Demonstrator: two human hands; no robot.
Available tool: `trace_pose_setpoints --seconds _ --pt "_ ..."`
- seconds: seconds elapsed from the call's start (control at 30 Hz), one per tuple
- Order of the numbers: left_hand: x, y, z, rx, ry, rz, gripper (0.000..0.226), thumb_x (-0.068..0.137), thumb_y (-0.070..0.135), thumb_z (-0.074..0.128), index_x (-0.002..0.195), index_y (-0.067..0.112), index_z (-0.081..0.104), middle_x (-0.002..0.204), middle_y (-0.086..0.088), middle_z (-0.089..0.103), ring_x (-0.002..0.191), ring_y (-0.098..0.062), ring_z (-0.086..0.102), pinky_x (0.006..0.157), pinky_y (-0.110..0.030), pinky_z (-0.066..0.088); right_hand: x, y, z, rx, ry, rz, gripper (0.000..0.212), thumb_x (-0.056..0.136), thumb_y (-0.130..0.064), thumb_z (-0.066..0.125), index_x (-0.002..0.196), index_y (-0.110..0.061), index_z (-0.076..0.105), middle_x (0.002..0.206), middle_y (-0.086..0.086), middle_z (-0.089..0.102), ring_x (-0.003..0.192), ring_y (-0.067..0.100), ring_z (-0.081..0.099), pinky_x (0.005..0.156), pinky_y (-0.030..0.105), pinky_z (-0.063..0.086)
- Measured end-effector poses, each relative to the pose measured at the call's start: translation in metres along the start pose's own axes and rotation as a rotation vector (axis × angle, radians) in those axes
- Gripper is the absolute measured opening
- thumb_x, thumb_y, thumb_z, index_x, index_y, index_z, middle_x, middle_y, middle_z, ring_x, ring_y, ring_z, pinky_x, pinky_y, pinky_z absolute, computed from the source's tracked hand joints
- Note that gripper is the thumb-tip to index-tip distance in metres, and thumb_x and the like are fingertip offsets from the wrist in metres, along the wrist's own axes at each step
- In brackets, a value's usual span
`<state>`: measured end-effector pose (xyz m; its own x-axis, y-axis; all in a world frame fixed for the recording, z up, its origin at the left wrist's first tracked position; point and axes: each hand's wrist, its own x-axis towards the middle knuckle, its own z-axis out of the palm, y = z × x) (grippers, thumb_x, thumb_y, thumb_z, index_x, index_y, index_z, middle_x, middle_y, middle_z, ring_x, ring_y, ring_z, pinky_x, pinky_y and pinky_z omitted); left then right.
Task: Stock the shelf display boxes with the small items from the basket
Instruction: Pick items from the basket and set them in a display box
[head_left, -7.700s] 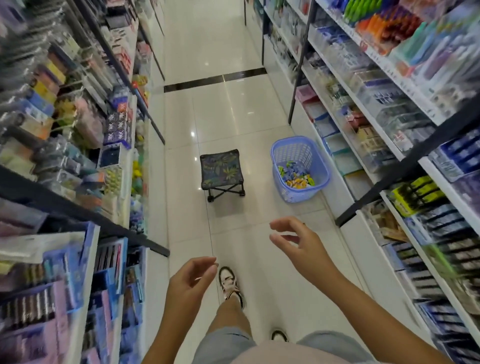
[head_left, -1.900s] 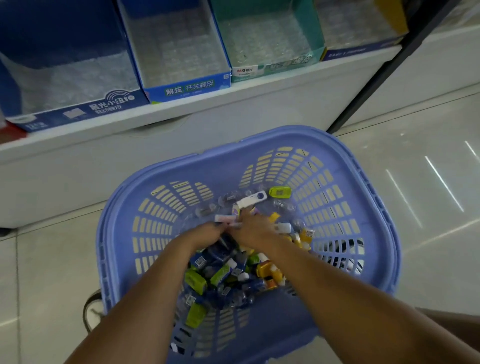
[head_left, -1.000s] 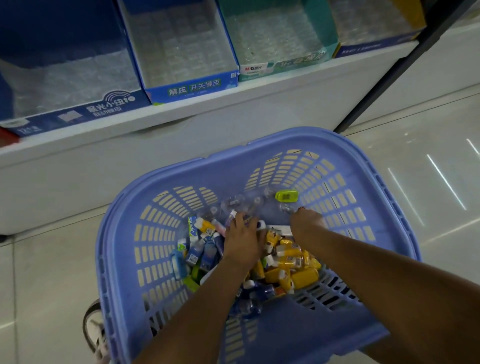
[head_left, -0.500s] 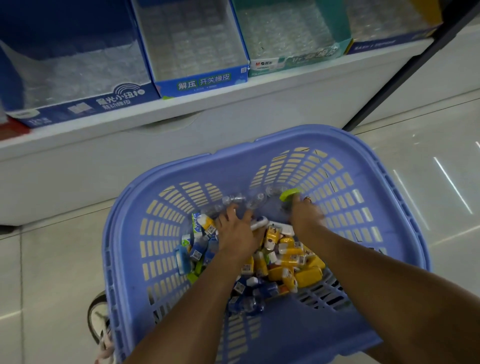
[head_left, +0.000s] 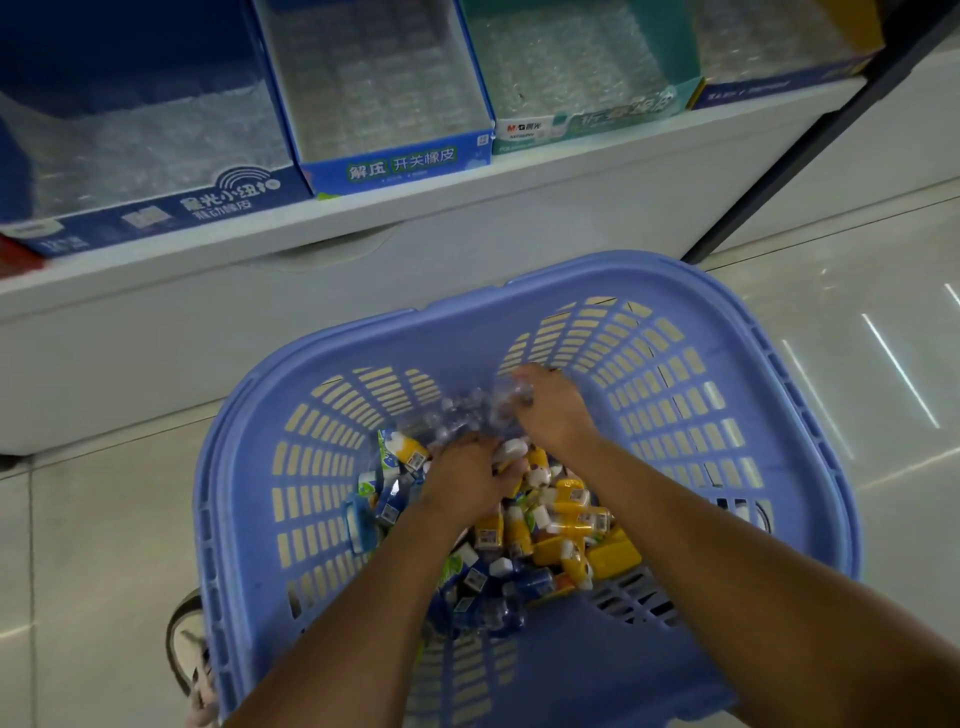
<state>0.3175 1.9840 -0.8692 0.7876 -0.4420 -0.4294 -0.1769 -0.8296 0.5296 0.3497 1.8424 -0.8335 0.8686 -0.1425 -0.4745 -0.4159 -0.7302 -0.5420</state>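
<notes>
- The basket (head_left: 769, 415), lilac plastic with slotted walls, sits on the tiled floor (head_left: 883, 291). Its far rim is near the white base of the shelf (head_left: 363, 291) but not touching it.
- To the right of the basket the floor is open tile with streaks of light on it. To its left there is also bare tile.
- A black post (head_left: 789, 161) slants down to the floor just beyond the basket's far right corner.
- Above and beyond the basket, four display boxes stand side by side on the shelf's ledge: dark blue (head_left: 156, 208), mid blue (head_left: 395, 166), teal (head_left: 587, 122) and one with a yellow side (head_left: 779, 85). Their fronts are low and their tops open, lined with clear moulded trays.
- A shoe (head_left: 187, 644) shows at the basket's near left corner, partly under the rim.
- The small items (head_left: 566, 525), yellow, blue and green packets, are heaped on the basket's floor, towards its middle and near side.
- Both forearms reach in over the near rim.
- The left hand (head_left: 465, 480) lies palm down on the heap with its fingers sunk among the packets. Whether they grip anything cannot be told.
- The right hand (head_left: 556, 410) is further in, by the basket's far wall. Its fingers are bent over the clear-wrapped pieces (head_left: 457, 413). That spot is blurred, so a hold cannot be told.
</notes>
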Motion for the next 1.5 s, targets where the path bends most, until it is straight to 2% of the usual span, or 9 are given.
trace_pose_setpoints --seconds 0.1,0.23,0.33,0.6,0.77,0.93,1.07,1.3,1.5 --pt "0.003 0.003 -0.004 -0.143 0.026 -0.089 0.053 0.092 0.055 0.045 0.128 0.017 0.050 0.122 -0.007 0.059 0.113 -0.025 0.056 0.093 -0.037 0.046 0.000 0.022 -0.003 -0.074 0.068 0.014 0.046 0.086 0.001 0.050 0.129 -0.016 0.048 0.127 0.011 0.050 0.106 0.030 0.056 0.078 0.035 0.049" --pt "-0.002 -0.003 0.006 -0.077 0.027 -0.009 0.052 0.091 0.049 0.051 0.133 0.019 0.047 0.132 -0.006 0.051 0.125 -0.025 0.044 0.104 -0.038 0.035 0.001 0.050 -0.001 -0.170 0.114 0.080 0.012 0.089 -0.011 0.056 0.100 -0.016 0.052 0.109 0.008 0.052 0.085 0.022 0.052 0.064 0.029 0.041" --pt "-0.002 -0.003 0.007 -0.018 -0.024 0.029 0.062 0.089 0.051 0.051 0.143 0.025 0.036 0.149 0.000 0.037 0.139 -0.022 0.027 0.117 -0.043 0.013 -0.003 0.066 0.003 -0.333 0.029 -0.074 0.026 0.092 -0.024 0.057 0.117 -0.021 0.057 0.124 0.001 0.049 0.112 0.022 0.051 0.077 0.027 0.043" --pt "-0.013 -0.007 -0.037 0.000 0.229 -0.284 0.025 0.095 0.030 0.046 0.108 0.012 0.058 0.111 -0.013 0.059 0.096 -0.027 0.059 0.080 -0.040 0.053 0.008 0.052 0.005 -0.560 -0.191 -0.019 0.050 0.093 -0.050 0.044 0.131 -0.017 0.045 0.137 0.011 0.044 0.125 0.031 0.040 0.098 0.042 0.042" --pt "-0.027 -0.033 -0.040 -0.017 0.041 -0.691 0.068 0.096 0.042 0.042 0.143 -0.003 0.022 0.144 -0.022 0.032 0.131 -0.035 0.035 0.108 -0.043 0.036 0.004 0.038 0.010 -0.258 -0.359 0.053 0.034 0.096 -0.045 0.043 0.069 -0.024 0.047 0.071 0.002 0.051 0.076 0.023 0.054 0.063 0.031 0.039" --pt "-0.007 -0.041 -0.042 -0.404 0.123 -0.880 0.057 0.094 0.040 0.048 0.138 0.005 0.039 0.134 -0.017 0.049 0.116 -0.034 0.052 0.087 -0.038 0.047 -0.002 0.026 0.028 0.074 -0.379 0.135 0.052 0.085 -0.055 0.057 0.123 -0.020 0.057 0.123 0.006 0.059 0.104 0.025 0.057 0.078 0.028 0.042" --pt "0.002 -0.046 -0.044 -0.545 0.107 -0.876 0.026 0.093 0.033 0.050 0.091 0.009 0.060 0.066 -0.007 0.055 0.054 -0.020 0.050 0.047 -0.027 0.035 -0.003 0.017 0.041 0.228 -0.327 0.206 0.062 0.084 -0.058 0.057 0.131 -0.017 0.054 0.134 0.007 0.055 0.119 0.028 0.053 0.097 0.035 0.044" --pt "-0.006 -0.044 -0.027 -0.451 0.002 -0.784 0.040 0.095 0.031 0.047 0.059 0.016 0.042 0.054 -0.003 0.038 0.047 -0.016 0.033 0.045 -0.025 0.026 -0.009 0.004 0.056 0.520 -0.310 0.337 0.042 0.084 -0.029 0.068 0.116 -0.003 0.061 0.125 0.018 0.059 0.111 0.030 0.057 0.092 0.041 0.048" --pt "-0.019 -0.025 -0.033 -0.688 -0.031 -0.678 0.014 0.093 0.023 0.048 0.082 0.016 0.045 0.066 -0.006 0.045 0.062 -0.023 0.045 0.060 -0.032 0.037 -0.004 -0.018 0.049 0.654 -0.362 0.448 0.043 0.088 -0.037 0.059 0.122 -0.010 0.059 0.126 0.015 0.056 0.114 0.032 0.054 0.097 0.043 0.046"
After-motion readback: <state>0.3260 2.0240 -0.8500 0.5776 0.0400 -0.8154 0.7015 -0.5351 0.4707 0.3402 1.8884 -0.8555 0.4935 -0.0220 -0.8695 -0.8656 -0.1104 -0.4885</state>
